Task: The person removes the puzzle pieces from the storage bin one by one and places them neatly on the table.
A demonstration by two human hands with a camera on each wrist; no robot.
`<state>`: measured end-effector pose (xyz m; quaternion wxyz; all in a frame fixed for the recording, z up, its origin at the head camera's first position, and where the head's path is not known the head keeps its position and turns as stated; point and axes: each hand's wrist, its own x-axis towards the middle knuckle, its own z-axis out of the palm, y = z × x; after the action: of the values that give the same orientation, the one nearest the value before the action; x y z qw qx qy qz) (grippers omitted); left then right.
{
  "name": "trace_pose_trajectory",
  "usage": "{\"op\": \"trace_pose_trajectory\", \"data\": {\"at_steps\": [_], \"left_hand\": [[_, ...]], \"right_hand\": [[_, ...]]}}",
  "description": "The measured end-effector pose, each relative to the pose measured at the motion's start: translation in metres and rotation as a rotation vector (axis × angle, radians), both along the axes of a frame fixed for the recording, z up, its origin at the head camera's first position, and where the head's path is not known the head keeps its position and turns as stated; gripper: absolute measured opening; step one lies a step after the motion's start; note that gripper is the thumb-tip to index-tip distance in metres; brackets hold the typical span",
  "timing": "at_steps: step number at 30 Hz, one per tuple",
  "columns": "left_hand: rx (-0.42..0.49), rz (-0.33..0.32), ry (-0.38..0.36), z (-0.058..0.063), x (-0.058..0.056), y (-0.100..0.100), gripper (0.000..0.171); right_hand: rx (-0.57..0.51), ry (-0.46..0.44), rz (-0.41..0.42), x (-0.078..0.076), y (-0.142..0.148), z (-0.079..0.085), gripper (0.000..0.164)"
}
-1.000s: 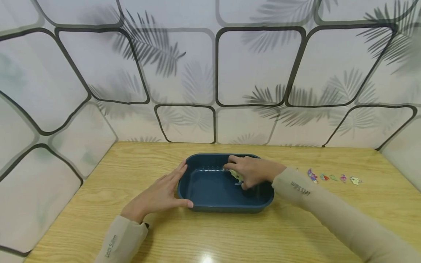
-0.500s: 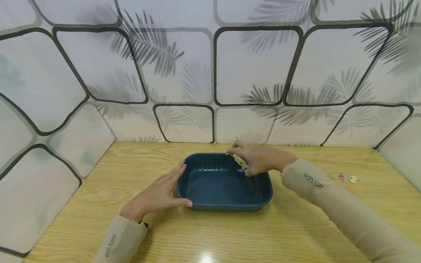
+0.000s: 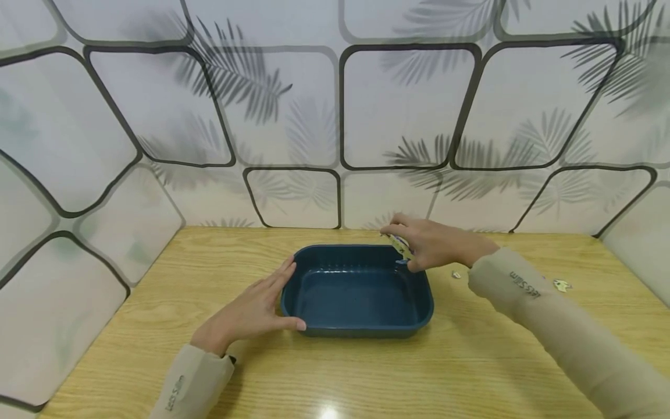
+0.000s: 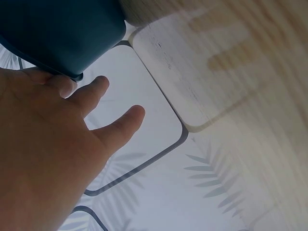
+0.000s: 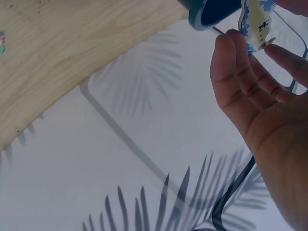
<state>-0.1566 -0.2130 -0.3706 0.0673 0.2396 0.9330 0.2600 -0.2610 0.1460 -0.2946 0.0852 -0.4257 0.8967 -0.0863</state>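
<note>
My right hand (image 3: 431,241) pinches a flat, pale yellow and blue cut-out sticker (image 3: 400,247) between thumb and fingers, over the back right corner of a dark blue basin (image 3: 356,331). In the right wrist view the sticker (image 5: 256,24) stands on edge at my fingertips, its printed side showing. My left hand (image 3: 251,317) rests against the basin's left end, thumb on the front rim and fingers stretched toward the back corner. From the left wrist, the hand (image 4: 57,139) shows with fingers spread beside the basin wall (image 4: 91,33).
A small sticker (image 3: 456,274) lies on the wooden table (image 3: 335,372) right of the basin, below my right wrist. Another pale one (image 3: 562,285) lies farther right, past the sleeve (image 3: 528,285). A patterned wall (image 3: 387,198) rises behind the table.
My right hand has lifted up and to the right from inside the basin, still pinching the sticker. Its sleeve now covers some stickers on the right. My left hand stays put.
</note>
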Motion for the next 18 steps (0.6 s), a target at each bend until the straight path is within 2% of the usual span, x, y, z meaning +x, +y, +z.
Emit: {"op": "trace_pose_trajectory", "data": {"at_steps": [18], "left_hand": [[-0.005, 0.009, -0.004, 0.0, 0.0, 0.0, 0.114]], "right_hand": [[-0.066, 0.072, -0.055, 0.0, 0.049, 0.003, 0.07]]}}
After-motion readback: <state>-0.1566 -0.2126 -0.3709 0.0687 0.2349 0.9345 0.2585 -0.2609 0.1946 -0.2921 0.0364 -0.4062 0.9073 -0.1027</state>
